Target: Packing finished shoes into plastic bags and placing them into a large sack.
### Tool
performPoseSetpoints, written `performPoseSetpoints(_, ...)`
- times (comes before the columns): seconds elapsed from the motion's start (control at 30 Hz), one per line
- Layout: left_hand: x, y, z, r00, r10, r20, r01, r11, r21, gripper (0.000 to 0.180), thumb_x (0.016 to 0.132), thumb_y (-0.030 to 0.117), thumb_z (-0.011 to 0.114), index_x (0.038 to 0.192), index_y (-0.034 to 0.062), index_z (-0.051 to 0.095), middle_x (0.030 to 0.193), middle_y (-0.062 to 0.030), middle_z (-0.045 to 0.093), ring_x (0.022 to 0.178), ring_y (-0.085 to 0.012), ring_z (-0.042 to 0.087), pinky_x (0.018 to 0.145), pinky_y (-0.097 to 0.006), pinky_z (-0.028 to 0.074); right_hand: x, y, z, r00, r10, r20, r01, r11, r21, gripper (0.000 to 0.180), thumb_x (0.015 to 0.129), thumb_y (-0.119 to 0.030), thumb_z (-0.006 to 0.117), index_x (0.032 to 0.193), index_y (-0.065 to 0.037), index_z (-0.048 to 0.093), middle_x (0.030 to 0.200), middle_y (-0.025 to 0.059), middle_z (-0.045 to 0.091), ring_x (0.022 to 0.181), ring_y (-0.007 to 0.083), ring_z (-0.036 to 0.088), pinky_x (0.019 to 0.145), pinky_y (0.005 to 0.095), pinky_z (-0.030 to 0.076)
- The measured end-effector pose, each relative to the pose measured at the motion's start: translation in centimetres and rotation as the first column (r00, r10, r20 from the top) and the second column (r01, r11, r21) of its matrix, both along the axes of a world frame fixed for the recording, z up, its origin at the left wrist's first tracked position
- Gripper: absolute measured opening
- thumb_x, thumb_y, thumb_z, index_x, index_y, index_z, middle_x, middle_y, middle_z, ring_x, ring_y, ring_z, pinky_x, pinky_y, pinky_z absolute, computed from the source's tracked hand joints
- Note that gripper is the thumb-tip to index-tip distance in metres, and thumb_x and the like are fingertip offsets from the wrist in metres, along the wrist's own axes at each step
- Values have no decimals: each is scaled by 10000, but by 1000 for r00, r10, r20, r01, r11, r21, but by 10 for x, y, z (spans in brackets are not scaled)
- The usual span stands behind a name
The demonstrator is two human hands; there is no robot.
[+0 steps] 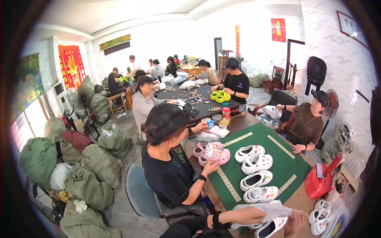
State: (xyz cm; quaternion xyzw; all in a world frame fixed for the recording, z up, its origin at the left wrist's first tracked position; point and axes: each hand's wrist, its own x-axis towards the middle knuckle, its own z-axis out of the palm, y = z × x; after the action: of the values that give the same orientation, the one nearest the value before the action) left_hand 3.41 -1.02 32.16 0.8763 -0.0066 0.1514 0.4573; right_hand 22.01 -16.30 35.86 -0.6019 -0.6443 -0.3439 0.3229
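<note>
At the lower edge my left hand [247,215], with a black band at the wrist, pinches one side of a thin white bag [264,209]. My right hand [298,220] grips the bag's other side. Below the bag, partly covered by it, lies a white clog [274,227] with charms on it. Beyond my hands, white clogs with colourful charms stand in a row on the green mat [222,186]; the nearest one [260,194] has pale stuffing inside. A co-worker at my left touches a pink clog [214,155] on the mat's edge.
A red bucket-like container [317,183] and more white clogs [320,217] are at my right. Another person sits across the mat at the far right. Bulging green sacks [93,164] crowd the left floor. Several people work around the long dark table [182,94] with yellow-green clogs [220,96].
</note>
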Motion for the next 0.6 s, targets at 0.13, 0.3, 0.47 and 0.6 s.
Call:
performPoseSetpoints(0.13,7,3,-9,996,74,-57,-82,984,-157,258,862,229,485,775,-6,425,587,-60,399,589,-77,359,539,-281,363,13,-14,-41,996,95,1,-95,995,-16,145,662,1,546,799,-43,526,948,132,533,875,312,515,779,456,391)
performPoseSetpoints(0.3,13,21,-8,988,111,-103,-145,885,-442,201,891,225,454,847,47,536,728,69,465,680,-25,394,583,-196,369,8,2,-26,997,63,-39,-64,997,-33,187,661,-16,527,839,-42,577,830,69,583,743,230,545,668,382,420)
performPoseSetpoints(0.47,30,48,-17,940,-242,-242,50,796,-603,141,878,164,472,860,42,540,738,79,470,692,-18,409,618,-166,359,15,-2,-1,997,-17,74,18,1000,-15,276,586,-37,553,852,-77,612,884,72,581,821,229,559,736,367,449)
performPoseSetpoints(0.6,52,62,-39,944,142,-299,-287,800,-527,123,883,127,419,830,53,502,593,46,440,517,-35,395,466,-194,335,6,-21,-1,992,-77,101,73,996,52,189,677,-68,577,859,-111,607,913,17,588,904,185,537,834,385,381)
